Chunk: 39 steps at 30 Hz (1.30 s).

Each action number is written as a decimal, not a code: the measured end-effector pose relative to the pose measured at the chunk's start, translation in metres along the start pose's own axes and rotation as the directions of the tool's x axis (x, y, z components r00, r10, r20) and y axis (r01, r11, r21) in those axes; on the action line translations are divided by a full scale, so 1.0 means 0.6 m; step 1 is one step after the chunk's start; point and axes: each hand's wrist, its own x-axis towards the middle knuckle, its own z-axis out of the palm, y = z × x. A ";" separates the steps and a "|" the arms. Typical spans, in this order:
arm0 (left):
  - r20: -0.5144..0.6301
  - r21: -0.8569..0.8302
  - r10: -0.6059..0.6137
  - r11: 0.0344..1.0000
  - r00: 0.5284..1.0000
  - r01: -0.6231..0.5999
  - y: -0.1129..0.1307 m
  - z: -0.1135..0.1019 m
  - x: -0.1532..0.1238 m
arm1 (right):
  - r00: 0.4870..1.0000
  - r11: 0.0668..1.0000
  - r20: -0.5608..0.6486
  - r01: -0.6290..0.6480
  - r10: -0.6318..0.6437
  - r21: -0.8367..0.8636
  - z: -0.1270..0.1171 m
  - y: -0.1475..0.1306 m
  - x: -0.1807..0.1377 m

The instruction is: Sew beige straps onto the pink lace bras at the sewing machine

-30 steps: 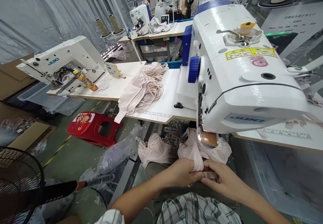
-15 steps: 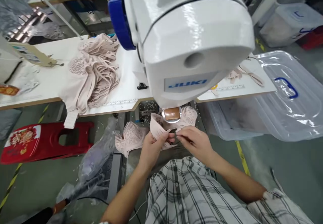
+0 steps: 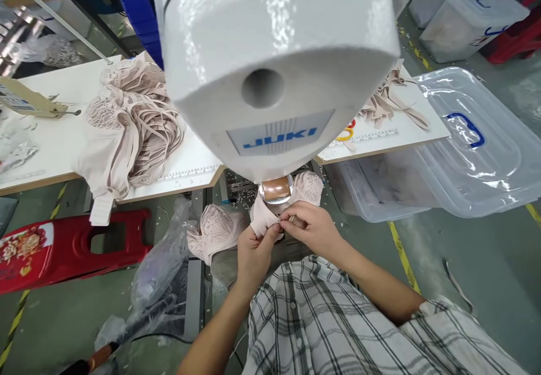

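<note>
A pale pink lace bra hangs below the head of a white sewing machine, one cup to the left and the other to the right. My left hand is closed on its fabric band, thumb on top. Fingers pinched, my right hand meets the left thumb at the edge of the same band. Whatever fine piece lies between the right fingertips is too small to make out. A shiny brown plate in a metal frame sits just above both hands.
On the white table lies a heap of pink bras. More straps and yellow-handled scissors lie on the right. A clear plastic box lid, a red stool and a plastic bag flank the seat.
My right hand has come in against the left thumb at the fabric edge. The view has shifted, so the machine head looms larger and the scissors show more.
</note>
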 end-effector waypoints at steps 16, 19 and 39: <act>0.188 0.048 0.052 0.997 0.981 -0.062 0.006 -0.025 -0.002 | 0.961 0.995 0.276 0.050 -0.023 -0.091 -0.019 -0.016 0.011; 0.108 0.180 0.086 0.978 0.991 -0.104 0.008 -0.028 0.003 | 0.971 0.982 0.238 0.074 -0.031 -0.173 -0.015 -0.014 0.009; 0.104 0.224 0.069 0.970 0.992 -0.091 0.002 -0.020 0.022 | 0.970 0.997 0.235 -0.069 0.060 0.029 -0.034 -0.004 0.021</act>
